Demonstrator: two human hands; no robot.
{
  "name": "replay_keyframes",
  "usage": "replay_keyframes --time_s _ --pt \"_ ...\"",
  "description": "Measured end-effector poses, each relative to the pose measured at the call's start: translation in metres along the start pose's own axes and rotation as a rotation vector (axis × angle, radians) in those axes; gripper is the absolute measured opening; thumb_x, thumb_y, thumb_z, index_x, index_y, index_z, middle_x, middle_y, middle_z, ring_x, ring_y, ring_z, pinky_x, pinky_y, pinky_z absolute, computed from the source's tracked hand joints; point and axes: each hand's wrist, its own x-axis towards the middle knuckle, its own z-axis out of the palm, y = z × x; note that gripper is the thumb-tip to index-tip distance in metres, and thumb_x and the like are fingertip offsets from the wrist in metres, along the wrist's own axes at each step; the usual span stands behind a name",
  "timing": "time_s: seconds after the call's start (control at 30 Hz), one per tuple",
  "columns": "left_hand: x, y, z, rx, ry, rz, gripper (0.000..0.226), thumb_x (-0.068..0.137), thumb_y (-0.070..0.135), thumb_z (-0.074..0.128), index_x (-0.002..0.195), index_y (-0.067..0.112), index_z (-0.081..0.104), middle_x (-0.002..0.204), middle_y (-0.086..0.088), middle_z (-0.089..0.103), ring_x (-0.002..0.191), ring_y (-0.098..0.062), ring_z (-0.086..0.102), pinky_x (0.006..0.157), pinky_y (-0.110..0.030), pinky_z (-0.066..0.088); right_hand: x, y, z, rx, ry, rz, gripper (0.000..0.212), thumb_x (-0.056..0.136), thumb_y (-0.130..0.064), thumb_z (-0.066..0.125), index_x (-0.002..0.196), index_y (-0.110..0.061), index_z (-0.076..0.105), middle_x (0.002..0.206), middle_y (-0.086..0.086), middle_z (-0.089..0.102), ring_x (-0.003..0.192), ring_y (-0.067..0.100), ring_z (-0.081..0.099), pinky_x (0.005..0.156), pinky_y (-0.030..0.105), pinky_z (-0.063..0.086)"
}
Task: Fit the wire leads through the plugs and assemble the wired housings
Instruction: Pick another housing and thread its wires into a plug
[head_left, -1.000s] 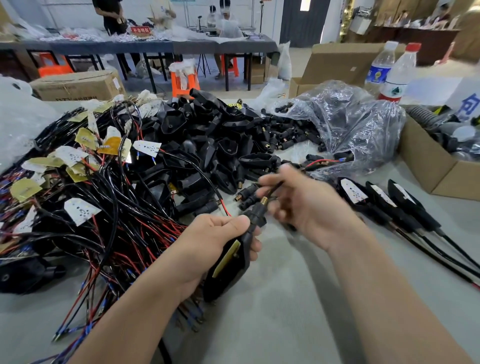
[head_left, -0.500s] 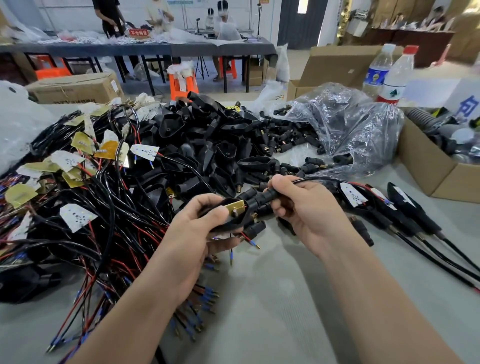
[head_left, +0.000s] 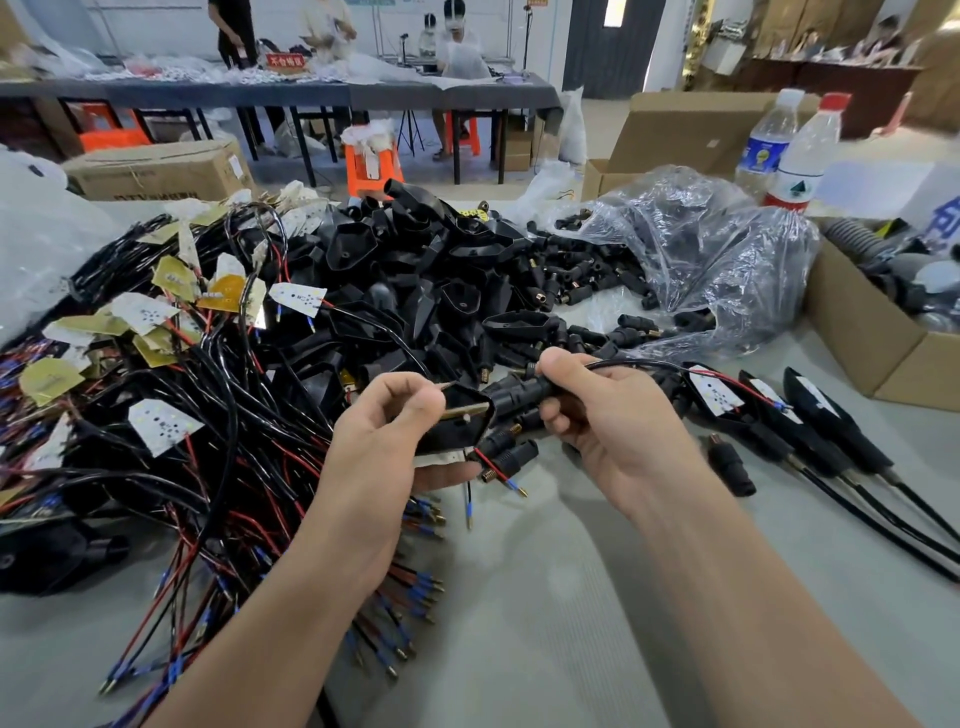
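My left hand (head_left: 384, 441) grips a black housing (head_left: 457, 423) with a small board edge showing in it, held above the table's middle. My right hand (head_left: 608, 415) is closed on a black plug (head_left: 519, 396) that butts against the housing's narrow end; a black wire (head_left: 639, 364) runs from it to the right. Red and black leads with blue ferrules (head_left: 511, 483) hang below the housing. Loose plugs (head_left: 506, 454) lie just under my hands.
A tangle of wired boards (head_left: 171, 374) fills the left. A pile of empty housings (head_left: 415, 280) and a plastic bag of plugs (head_left: 701, 254) lie behind. Finished assemblies (head_left: 810, 421) rest at the right, near a cardboard box (head_left: 872, 338) and two bottles (head_left: 795, 150).
The housing went from hanging upright in my left hand to lying level, higher up. My right hand slid the plug along the wire against the housing's end.
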Motion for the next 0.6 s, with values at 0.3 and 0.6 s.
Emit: replay_keyframes --time_s 0.3,0.6 --pt "0.0029 -0.0038 -0.0057 -0.06 -0.084 -0.072 0.039 0.087 -0.021 0.061 0.101 0.013 0.075 0.119 -0.011 0.074 0.095 -0.03 0.077 0.078 -0.03 0.063 -0.0015 0.0015 0.0007 0.005 -0.009 0.032 0.035 0.091 -0.011 0.074 0.057 -0.019 0.076 0.066 0.007 0.066 0.051 0.012 0.055 0.046 0.018 0.045" --pt "-0.0003 -0.0016 -0.0039 0.124 -0.163 -0.055 0.025 0.097 0.0 0.066 0.113 0.017 0.074 0.102 -0.007 0.077 0.084 -0.017 0.076 0.065 -0.031 0.063 0.0013 -0.0025 -0.0057 0.155 -0.055 0.045 0.037 0.091 -0.006 0.07 0.056 -0.019 0.074 0.065 0.001 0.063 0.05 0.01 0.05 0.046 0.017 0.042"
